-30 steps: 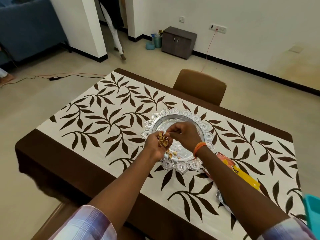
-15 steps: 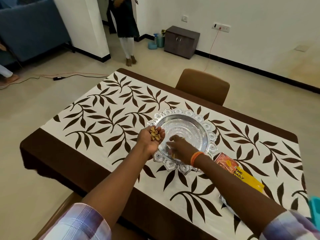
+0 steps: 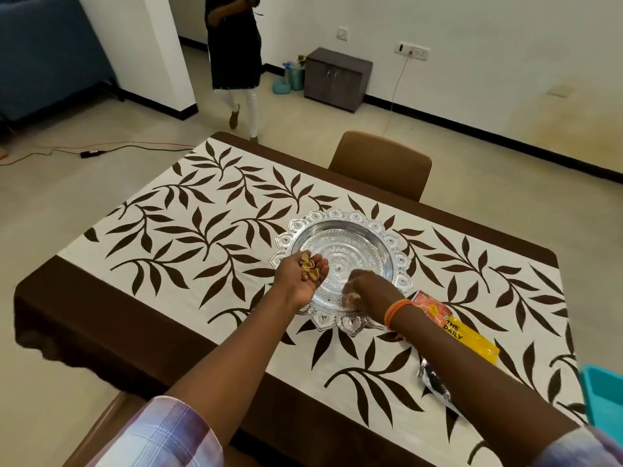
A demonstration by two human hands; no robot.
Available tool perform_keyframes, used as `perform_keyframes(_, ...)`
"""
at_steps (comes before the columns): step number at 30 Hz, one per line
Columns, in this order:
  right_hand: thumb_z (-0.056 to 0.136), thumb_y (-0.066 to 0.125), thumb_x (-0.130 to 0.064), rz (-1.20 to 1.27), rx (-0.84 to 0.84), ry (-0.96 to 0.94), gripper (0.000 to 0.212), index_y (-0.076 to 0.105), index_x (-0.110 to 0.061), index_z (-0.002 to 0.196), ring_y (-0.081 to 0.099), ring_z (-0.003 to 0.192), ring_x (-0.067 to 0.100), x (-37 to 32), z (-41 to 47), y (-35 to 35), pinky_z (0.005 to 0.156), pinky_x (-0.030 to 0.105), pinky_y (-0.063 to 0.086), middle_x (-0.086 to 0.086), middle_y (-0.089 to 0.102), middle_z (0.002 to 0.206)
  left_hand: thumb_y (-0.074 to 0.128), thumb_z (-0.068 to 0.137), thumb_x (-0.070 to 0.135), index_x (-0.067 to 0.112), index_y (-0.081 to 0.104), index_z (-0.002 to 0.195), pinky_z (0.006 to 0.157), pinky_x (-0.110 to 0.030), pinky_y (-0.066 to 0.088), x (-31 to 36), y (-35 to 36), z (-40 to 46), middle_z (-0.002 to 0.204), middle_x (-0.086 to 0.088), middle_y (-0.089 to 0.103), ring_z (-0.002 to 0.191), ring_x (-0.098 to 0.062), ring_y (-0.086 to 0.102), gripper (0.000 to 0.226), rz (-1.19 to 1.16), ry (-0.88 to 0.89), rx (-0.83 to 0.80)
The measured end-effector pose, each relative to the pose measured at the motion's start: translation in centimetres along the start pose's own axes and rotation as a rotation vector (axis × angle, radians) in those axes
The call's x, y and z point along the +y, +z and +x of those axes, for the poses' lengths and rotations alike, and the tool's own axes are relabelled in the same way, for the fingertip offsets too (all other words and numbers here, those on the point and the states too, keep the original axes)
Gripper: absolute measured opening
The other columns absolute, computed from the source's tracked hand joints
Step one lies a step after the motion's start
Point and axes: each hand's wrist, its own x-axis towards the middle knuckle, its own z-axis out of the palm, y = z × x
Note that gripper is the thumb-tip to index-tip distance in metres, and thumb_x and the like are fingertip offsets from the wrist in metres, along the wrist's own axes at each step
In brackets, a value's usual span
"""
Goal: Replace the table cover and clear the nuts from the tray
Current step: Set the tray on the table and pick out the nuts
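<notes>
Over tray (image 3: 397, 251): left hand (image 3: 303, 276) cups nut shells (image 3: 308, 266) palm-up, keep level; right hand (image 3: 369, 291) blurred, grip unclear, sweep near rim.

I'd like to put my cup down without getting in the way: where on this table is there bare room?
The leaf-print cover is bare left of the silver tray and beyond it, toward the chair. It is crowded at the near right: both hands work at the tray, with snack packets and a teal container beside them.

A single wide-angle view is taken from head height, angled forward and down over the near edge of the leaf-patterned, brown-bordered table (image 3: 141, 298); the far white wall (image 3: 472, 45) is included.
</notes>
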Motion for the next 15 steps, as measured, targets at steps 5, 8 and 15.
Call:
perform_keyframes(5,0.078,0.076,-0.02,0.083,0.014,0.244,0.043,0.061,-0.01,0.118,0.056,0.111,0.032,-0.9,0.3,0.4,0.092,0.036,0.048,0.013,0.05,0.121,0.036,0.105,0.022,0.007,0.053,0.088,0.066,-0.031,0.055,-0.5,0.1,0.3,0.083,-0.012,0.059,0.074,-0.023,0.06,0.028,0.008,-0.012,-0.012)
perform_keyframes(8,0.085,0.066,-0.007,0.03,0.03,0.245,0.029,0.058,-0.006,0.113,0.057,0.105,0.036,-2.1,0.3,0.9,0.084,0.036,0.049,0.017,0.048,0.119,0.035,0.105,0.023,0.007,0.053,0.09,0.068,-0.032,0.053,-0.8,0.1,0.4,0.084,-0.013,0.059,0.076,-0.024,0.06,0.028,0.008,-0.013,-0.007)
perform_keyframes(15,0.088,0.049,0.008,-0.13,0.045,0.197,0.024,0.058,0.0,0.109,0.058,0.103,0.037,-3.5,0.7,1.5,0.079,0.039,0.048,0.019,0.053,0.114,0.034,0.106,0.024,0.007,0.053,0.088,0.067,-0.033,0.052,-1.2,-0.1,0.7,0.084,-0.013,0.059,0.076,-0.024,0.06,0.031,0.009,-0.021,0.011)
